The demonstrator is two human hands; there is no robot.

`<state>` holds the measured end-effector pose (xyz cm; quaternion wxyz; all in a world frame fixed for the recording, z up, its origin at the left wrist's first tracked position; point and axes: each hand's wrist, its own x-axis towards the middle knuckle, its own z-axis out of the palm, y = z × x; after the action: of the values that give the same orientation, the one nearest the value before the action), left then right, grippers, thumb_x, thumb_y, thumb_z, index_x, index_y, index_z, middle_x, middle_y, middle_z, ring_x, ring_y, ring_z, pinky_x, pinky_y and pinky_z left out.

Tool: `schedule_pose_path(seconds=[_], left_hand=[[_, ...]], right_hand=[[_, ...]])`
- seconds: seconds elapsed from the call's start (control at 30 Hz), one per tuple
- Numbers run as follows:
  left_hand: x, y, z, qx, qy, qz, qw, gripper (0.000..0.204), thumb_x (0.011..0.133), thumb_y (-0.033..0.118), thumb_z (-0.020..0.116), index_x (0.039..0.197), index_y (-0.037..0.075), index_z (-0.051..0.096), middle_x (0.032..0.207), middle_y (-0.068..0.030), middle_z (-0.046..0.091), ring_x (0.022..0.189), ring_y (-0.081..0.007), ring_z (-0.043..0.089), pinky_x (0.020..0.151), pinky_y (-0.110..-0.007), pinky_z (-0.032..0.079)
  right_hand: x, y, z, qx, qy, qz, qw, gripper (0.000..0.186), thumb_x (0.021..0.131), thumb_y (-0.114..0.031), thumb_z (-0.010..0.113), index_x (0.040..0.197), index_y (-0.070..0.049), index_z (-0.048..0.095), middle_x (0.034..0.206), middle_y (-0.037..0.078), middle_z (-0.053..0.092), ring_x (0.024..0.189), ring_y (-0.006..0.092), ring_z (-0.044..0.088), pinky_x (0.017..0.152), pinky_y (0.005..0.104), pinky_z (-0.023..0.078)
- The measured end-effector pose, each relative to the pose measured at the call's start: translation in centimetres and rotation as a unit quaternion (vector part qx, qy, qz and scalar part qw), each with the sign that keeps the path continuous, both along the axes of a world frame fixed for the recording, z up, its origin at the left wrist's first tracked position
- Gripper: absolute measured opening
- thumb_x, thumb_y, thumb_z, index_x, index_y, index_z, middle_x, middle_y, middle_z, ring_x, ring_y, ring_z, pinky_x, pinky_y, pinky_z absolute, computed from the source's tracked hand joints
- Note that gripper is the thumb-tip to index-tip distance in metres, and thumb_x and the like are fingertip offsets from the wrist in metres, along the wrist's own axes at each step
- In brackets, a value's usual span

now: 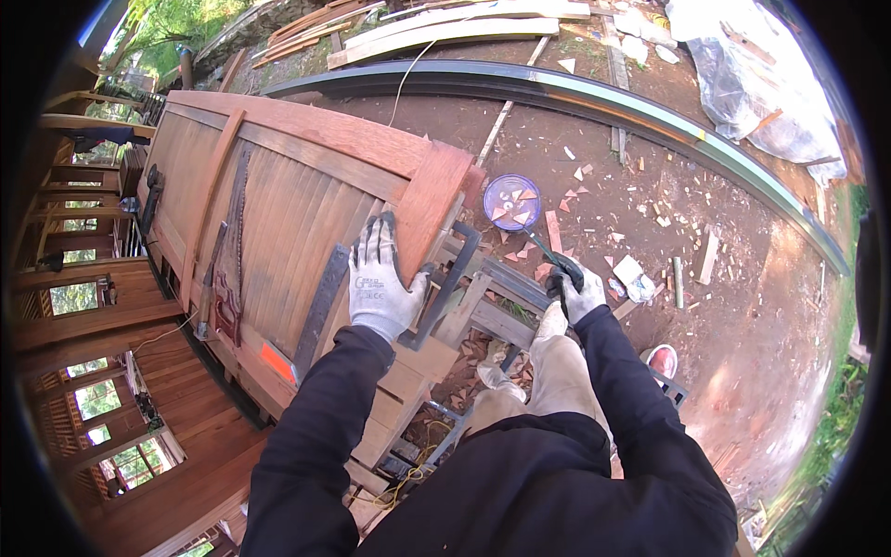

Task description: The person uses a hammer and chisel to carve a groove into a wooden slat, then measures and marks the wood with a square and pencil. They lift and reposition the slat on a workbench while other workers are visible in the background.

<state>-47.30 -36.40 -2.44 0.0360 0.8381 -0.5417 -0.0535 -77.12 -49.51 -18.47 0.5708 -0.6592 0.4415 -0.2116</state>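
Head view shows a large wooden panel (297,204), which lies at the person's left side and in front. The left hand (379,283), in a grey-white glove, rests upon the reddish corner of this panel; its fingers lie nearly side by side, and the thumb is spread apart from them. A flat dark metal bar (320,311) lies on the panel, just beside this hand. The right hand (577,292), also gloved, has its fingers clamped on a thin dark tool (542,244), whose exact kind I cannot tell. The far end of the tool points toward a round purple object (510,187), on the brown ground (640,223), with triangular wood pieces (498,213) in or on it.
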Motion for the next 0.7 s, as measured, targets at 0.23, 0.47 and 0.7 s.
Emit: schedule_pose_path(seconds=[0.23,0.47,0.7], left_hand=[[0.4,-0.5,-0.1,0.025,0.029,0.002,0.999,0.094,0.085,0.038,0.07,0.157,-0.002,0.023,0.16,-0.0241,0.028,0.149,-0.0389,0.027,0.124,-0.051,0.015],[0.6,-0.8,0.4,0.039,0.06,0.004,0.997,0.097,0.084,0.042,0.069,0.157,-0.001,0.022,0.161,-0.0224,0.026,0.15,-0.038,0.024,0.124,-0.051,0.015],[0.7,-0.7,0.6,0.021,0.065,-0.003,0.998,0.089,0.085,0.041,0.069,0.154,-0.002,0.031,0.158,-0.0227,0.032,0.148,-0.0399,0.026,0.124,-0.053,0.016]], right_hand=[[8.6,-7.9,8.3,-0.14,0.062,0.14,0.978,0.033,0.092,-0.011,0.059,0.124,-0.006,0.065,0.102,0.02,0.071,0.095,0.0387,0.067,0.086,0.0453,0.053],[8.1,-10.3,8.3,-0.097,0.114,0.204,0.967,0.035,0.09,-0.011,0.06,0.124,-0.009,0.065,0.096,0.018,0.07,0.091,0.0382,0.068,0.082,0.0454,0.054],[12.6,-11.5,11.5,-0.178,0.154,0.274,0.932,0.031,0.09,-0.011,0.061,0.12,-0.008,0.066,0.103,0.017,0.07,0.093,0.0377,0.068,0.084,0.0448,0.054]])
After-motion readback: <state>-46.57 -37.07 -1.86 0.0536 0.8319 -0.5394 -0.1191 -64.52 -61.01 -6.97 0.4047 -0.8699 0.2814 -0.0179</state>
